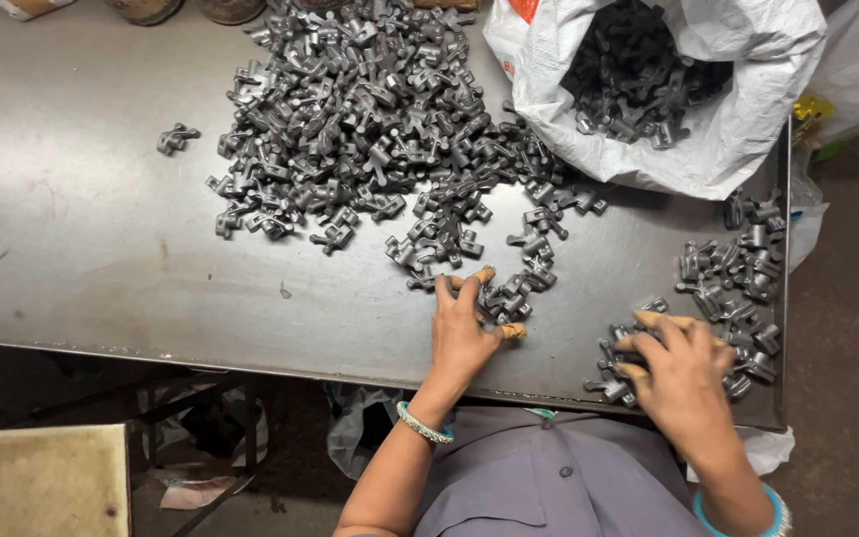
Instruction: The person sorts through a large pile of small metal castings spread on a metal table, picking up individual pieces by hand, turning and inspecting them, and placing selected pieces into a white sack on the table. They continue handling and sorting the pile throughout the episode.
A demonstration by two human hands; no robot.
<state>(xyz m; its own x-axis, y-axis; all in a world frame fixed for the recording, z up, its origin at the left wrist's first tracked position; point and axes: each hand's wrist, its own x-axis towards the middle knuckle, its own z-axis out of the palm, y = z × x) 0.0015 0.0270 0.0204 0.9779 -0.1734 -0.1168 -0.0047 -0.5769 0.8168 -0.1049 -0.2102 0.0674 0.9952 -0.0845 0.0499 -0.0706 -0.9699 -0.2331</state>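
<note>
A big heap of small dark grey metal castings point(370, 109) covers the far middle of the grey metal table point(101, 249). My left hand point(464, 333) rests palm down at the heap's near edge, fingers spread over a few castings point(509, 296). My right hand point(683, 373) lies on a smaller pile of the same castings point(738, 288) at the table's right end, fingers curled on top of them. Whether either hand grips a piece is unclear. Both wrists wear bangles.
A white woven sack point(738, 139) full of dark castings lies open at the far right. One lone casting point(177, 137) sits at the left. The table's near edge runs just in front of my body. A cushioned stool point(40, 482) stands lower left.
</note>
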